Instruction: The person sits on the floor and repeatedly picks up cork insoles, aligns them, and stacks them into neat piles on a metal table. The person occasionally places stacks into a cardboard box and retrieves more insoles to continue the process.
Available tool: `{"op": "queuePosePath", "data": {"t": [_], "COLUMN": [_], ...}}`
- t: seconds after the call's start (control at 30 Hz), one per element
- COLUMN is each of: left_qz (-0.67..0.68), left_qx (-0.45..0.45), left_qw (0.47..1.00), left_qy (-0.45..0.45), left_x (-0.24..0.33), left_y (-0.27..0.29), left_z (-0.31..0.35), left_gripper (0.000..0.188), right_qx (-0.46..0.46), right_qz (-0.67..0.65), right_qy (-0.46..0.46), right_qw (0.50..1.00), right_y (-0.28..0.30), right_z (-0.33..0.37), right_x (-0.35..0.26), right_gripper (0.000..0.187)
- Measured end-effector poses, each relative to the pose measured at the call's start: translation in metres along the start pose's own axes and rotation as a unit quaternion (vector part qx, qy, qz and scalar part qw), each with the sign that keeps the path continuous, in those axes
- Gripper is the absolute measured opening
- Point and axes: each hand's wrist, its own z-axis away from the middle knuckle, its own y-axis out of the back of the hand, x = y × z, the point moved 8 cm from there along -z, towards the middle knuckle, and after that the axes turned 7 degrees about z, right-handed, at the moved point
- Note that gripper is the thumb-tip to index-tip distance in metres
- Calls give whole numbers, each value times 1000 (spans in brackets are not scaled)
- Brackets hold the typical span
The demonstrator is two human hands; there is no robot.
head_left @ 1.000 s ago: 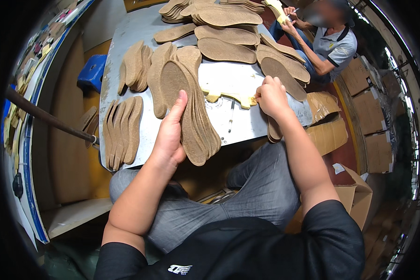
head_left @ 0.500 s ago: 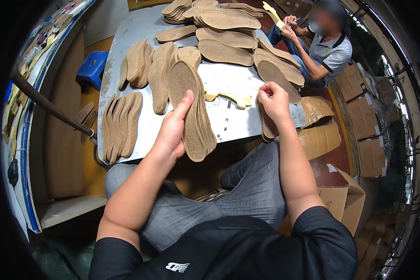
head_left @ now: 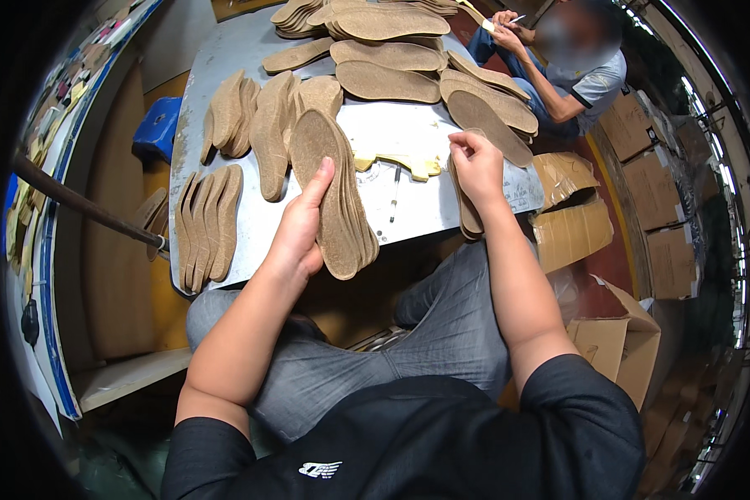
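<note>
A stack of brown, cork-like insoles (head_left: 335, 196) stands tilted over the table's near edge. My left hand (head_left: 302, 225) is wrapped round it, thumb on the top insole. Over the right part of the table, my right hand (head_left: 479, 167) has thumb and fingertips pinched together; whatever is between them is too small to make out. Just under that hand lie a few more insoles (head_left: 468, 212), partly hidden by it. Between my hands, a yellow irregularly cut piece (head_left: 423, 169) rests on the white tabletop (head_left: 421, 218), with a pen (head_left: 395, 196) beside it.
Stacked insoles (head_left: 389, 82) cover the far side, and a leaning row (head_left: 209, 223) fills the near left. A person (head_left: 571, 83) sits at the far right, holding a pen and a pale strip. Cardboard boxes (head_left: 612, 337) stand at right; a blue stool (head_left: 158, 127) is at left.
The whole view has shifted slightly. My right hand has lifted a little and its fingers have changed pose. My left hand keeps its hold on the insole stack.
</note>
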Motion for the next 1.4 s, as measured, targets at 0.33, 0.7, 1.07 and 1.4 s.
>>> {"op": "queuePosePath", "data": {"t": [0.33,0.7,1.07,1.4], "left_qz": [3,-9,-98,-105], "left_qx": [5,-21,-83,-118], "left_qw": [1000,1000,986,964], "left_qy": [17,-6,-103,-214], "left_x": [-2,-5,-4,12], "left_y": [5,1,-6,-14], "left_z": [-1,-8,10,16], "left_gripper": [56,70,60,60], "right_qx": [-51,20,-74,-38], "right_qz": [243,169,-178,-97], "right_qy": [74,155,214,196], "right_qw": [966,973,958,975], "right_y": [-5,12,40,15], "right_z": [8,9,69,68], "right_x": [-26,-34,-245,-246], "right_gripper": [29,12,20,14]}}
